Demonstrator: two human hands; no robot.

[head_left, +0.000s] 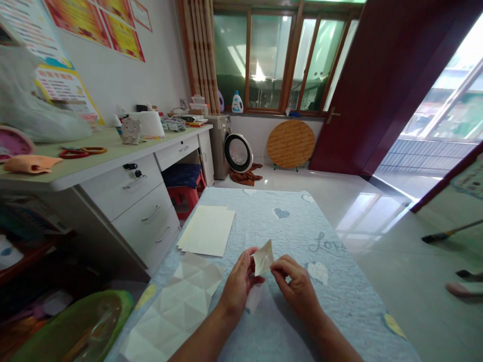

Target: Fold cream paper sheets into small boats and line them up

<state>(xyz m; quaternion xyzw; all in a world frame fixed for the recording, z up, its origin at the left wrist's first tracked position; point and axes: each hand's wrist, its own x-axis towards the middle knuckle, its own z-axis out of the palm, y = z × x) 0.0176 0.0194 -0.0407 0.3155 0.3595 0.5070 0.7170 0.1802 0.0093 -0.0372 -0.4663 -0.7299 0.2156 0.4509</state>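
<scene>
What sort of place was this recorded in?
Probably a room in a private home: a grey front-loading washing machine, a round wood-grain folding tabletop propped on the floor, and a white desk with drawers all suggest domestic living space.

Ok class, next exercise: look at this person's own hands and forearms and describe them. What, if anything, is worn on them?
The left hand and the right hand are bare, with no gloves, and no ring, watch or bracelet shows. The left forearm and the right forearm are bare too, with no sleeve in view.
</scene>
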